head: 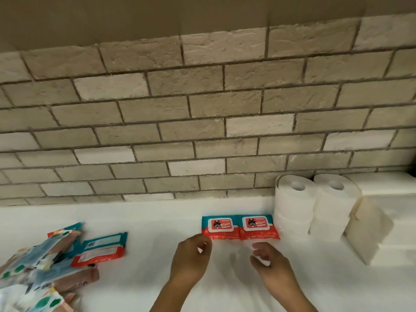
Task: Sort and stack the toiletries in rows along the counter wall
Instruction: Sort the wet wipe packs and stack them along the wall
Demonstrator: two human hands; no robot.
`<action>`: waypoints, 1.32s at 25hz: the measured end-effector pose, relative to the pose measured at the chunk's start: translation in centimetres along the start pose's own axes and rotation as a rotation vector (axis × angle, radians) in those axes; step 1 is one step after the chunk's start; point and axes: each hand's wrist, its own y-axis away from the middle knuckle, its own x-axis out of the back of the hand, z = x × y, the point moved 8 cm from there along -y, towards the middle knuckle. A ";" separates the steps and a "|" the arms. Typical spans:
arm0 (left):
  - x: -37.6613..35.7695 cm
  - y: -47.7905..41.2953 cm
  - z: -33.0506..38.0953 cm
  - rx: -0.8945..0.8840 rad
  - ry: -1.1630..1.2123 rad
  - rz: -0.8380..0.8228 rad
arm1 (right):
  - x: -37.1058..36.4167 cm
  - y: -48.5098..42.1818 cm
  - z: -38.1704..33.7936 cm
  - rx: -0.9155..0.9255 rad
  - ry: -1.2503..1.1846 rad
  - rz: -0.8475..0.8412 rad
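Far left, a face-down wipes pack [101,249] lies long-axis roughly along the wall [202,131], at nine o'clock from the left hand [191,260], the nearer one. That and the right hand [270,262] hang loosely curled, empty, at six o'clock below two placed packs [219,228].

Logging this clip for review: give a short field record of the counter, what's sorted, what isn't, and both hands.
surface: white counter against a brick wall
sorted row: left wipes pack and right wipes pack side by side, labels up, beside stacked toilet rolls; white paper packs far right
unsorted: pile of packs at left, face-down wipes pack beside it
left hand: at the left pack's near edge, contact unclear
right hand: just short of the right pack, fingers relaxed, holding nothing
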 end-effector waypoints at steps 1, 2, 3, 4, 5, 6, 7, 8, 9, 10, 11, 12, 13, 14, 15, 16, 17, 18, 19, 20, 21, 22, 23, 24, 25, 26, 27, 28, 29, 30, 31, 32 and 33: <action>0.9 0.5 -0.7 0.026 0.030 0.012 | -0.8 0.5 -0.6 0.006 0.015 -0.021; 1.9 0.9 -1.4 0.035 0.063 0.035 | -1.8 0.9 -1.3 0.018 0.044 -0.053; 2.9 1.3 -2.1 0.034 0.096 0.053 | -2.6 1.3 -2.0 0.037 0.095 -0.087; 3.8 1.6 -2.9 0.027 0.137 0.066 | -3.5 1.6 -2.6 0.060 0.168 -0.126; 4.5 1.9 -3.7 0.021 0.170 0.065 | -4.3 1.8 -3.2 0.081 0.244 -0.169; 5.1 2.1 -4.7 0.021 0.196 0.048 | -5.1 2.1 -3.6 0.097 0.309 -0.219; 5.5 2.4 -6.1 0.032 0.200 0.001 | -6.1 2.4 -4.0 0.105 0.349 -0.267; 5.8 2.7 -7.4 0.050 0.198 -0.072 | -7.1 2.7 -4.6 0.111 0.366 -0.296; 6.0 3.0 -8.9 0.065 0.190 -0.152 | -8.0 3.0 -5.2 0.116 0.373 -0.312; 6.4 3.3 -10.4 0.074 0.188 -0.209 | -8.9 3.4 -5.9 0.129 0.377 -0.317; 7.1 3.5 -12.0 0.073 0.190 -0.223 | -9.9 3.6 -6.5 0.141 0.379 -0.317; 8.0 3.7 -13.3 0.071 0.198 -0.209 | -10.9 3.8 -7.2 0.153 0.378 -0.309; 9.1 3.9 -14.8 0.072 0.204 -0.184 | -12.0 4.0 -7.9 0.164 0.371 -0.291; 10.0 4.1 -16.1 0.074 0.212 -0.159 | -12.9 4.2 -8.5 0.174 0.362 -0.271; 10.9 4.3 -17.1 0.076 0.223 -0.133 | -13.7 4.4 -9.0 0.185 0.356 -0.255; 11.9 4.4 -18.5 0.082 0.236 -0.111 | -15.0 4.7 -9.5 0.195 0.357 -0.252; 12.9 4.6 -20.0 0.087 0.246 -0.090 | -16.4 4.9 -9.9 0.205 0.365 -0.256; 13.8 4.7 -21.3 0.090 0.249 -0.071 | -17.8 5.2 -10.3 0.210 0.375 -0.267; 14.5 4.8 -22.7 0.091 0.243 -0.061 | -19.1 5.4 -10.5 0.208 0.384 -0.283; 15.1 5.0 -24.1 0.097 0.238 -0.062 | -20.5 5.6 -10.8 0.205 0.389 -0.300; 15.6 5.3 -25.4 0.108 0.234 -0.072 | -22.0 5.8 -11.0 0.203 0.391 -0.314; 16.0 5.6 -26.6 0.122 0.237 -0.082 | -23.3 5.9 -11.4 0.200 0.393 -0.329; 16.4 5.7 -27.8 0.130 0.250 -0.080 | -24.6 6.1 -11.8 0.200 0.398 -0.347; 17.0 5.9 -29.2 0.145 0.268 -0.072 | -26.3 6.2 -12.4 0.201 0.406 -0.364; 17.9 6.0 -30.6 0.154 0.289 -0.062 | -28.2 6.1 -13.1 0.201 0.409 -0.376; 18.7 6.0 -31.7 0.162 0.300 -0.048 | -30.0 6.0 -13.9 0.200 0.405 -0.388; 19.4 5.9 -32.5 0.167 0.307 -0.032 | -31.5 5.7 -14.6 0.197 0.401 -0.408; 20.4 5.8 -33.6 0.178 0.310 -0.017 | -33.6 5.3 -15.7 0.196 0.405 -0.440; 21.3 5.7 -34.5 0.176 0.307 -0.007 | -35.5 4.9 -16.9 0.197 0.418 -0.476; 22.2 5.5 -35.2 0.169 0.305 -0.002 | -37.3 4.4 -18.2 0.201 0.439 -0.506; 22.9 5.3 -35.7 0.162 0.311 0.000 | -38.9 3.8 -19.3 0.214 0.476 -0.533; 23.8 5.1 -36.5 0.162 0.322 0.006 | -40.7 3.1 -20.5 0.247 0.537 -0.552; 24.5 4.9 -37.3 0.161 0.332 0.015 | -42.4 2.3 -21.8 0.293 0.610 -0.562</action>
